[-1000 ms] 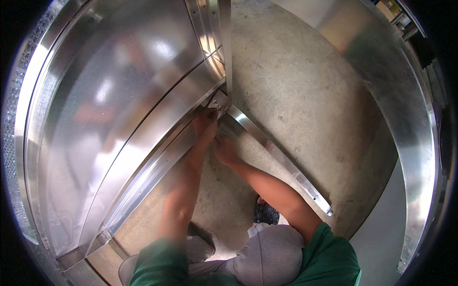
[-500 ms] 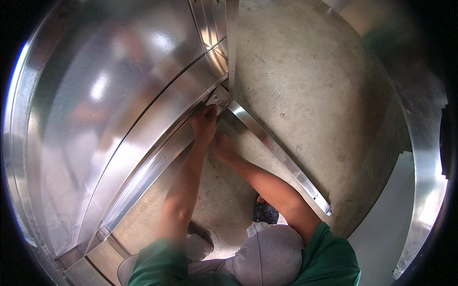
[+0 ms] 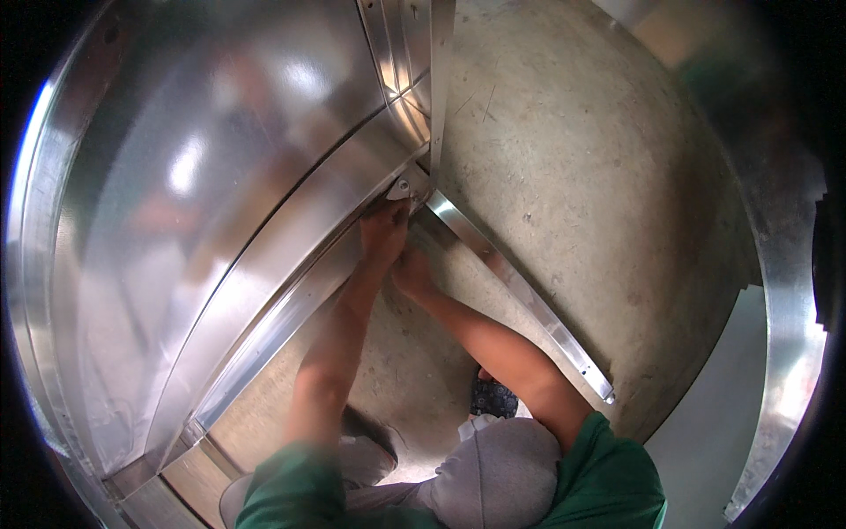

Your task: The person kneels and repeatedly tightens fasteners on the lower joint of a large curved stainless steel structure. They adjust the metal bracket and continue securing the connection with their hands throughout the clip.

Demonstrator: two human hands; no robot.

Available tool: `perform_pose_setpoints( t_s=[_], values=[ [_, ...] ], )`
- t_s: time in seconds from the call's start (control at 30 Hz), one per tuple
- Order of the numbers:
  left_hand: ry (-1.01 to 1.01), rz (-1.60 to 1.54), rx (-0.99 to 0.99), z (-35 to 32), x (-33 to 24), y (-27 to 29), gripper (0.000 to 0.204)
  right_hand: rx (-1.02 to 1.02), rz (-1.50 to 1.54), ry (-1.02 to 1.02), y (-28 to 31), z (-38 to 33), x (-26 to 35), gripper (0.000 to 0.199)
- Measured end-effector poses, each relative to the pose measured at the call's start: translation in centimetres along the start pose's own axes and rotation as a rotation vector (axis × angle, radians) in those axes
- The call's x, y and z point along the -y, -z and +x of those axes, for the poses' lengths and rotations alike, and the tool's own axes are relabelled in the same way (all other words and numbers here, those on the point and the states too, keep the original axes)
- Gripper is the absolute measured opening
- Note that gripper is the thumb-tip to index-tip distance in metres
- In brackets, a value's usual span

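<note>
Both hands — left hand (image 3: pixel 384 231), right hand (image 3: pixel 412 273) — press the duct corner (image 3: pixel 404 187).

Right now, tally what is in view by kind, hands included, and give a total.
Bare hands: 2, left hand and right hand, meeting at the corner bracket
Large sheet-metal duct: 1
Loose metal flange strip on the concrete floor: 1
Small corner bracket: 1
Total: 5

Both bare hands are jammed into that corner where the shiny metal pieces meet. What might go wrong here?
Thin sheet-metal edges could cut: the left hand and right hand press bare at the corner bracket, with no gloves visible. The loose-looking angle strip on the concrete floor might shift and pinch fingers. The large metal duct panel stands close above both forearms; if it slid, it could trap them.
</note>
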State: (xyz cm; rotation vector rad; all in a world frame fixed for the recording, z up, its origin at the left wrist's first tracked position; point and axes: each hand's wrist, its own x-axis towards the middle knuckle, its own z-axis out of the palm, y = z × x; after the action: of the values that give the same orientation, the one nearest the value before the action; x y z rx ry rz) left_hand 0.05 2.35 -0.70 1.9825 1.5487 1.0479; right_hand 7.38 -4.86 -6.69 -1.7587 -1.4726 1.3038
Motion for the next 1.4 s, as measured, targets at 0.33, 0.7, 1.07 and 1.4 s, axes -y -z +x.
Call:
perform_pose_setpoints(
  t_s=[0.33,0.7,1.07,1.4],
  values=[
    [0.274,-0.03,0.037,-1.6,-2.1,-2.4,0.022,0.178,-0.103,0.041,3.5,0.3,-0.7,0.057],
    [0.418,-0.107,-0.009,-1.0,-1.4,0.0,0.025,-0.002,0.142,0.136,2.2,0.3,-0.1,0.038],
    [0.29,-0.067,-0.065,-0.4,0.0,-1.2,0.02,-0.052,0.101,0.033,2.7,0.1,1.0,0.033],
    [0.064,0.258,0.146,0.9,-0.2,0.0,0.015,-0.095,0.402,-0.239,1.7,-0.5,4.0,0.043]
  ],
)
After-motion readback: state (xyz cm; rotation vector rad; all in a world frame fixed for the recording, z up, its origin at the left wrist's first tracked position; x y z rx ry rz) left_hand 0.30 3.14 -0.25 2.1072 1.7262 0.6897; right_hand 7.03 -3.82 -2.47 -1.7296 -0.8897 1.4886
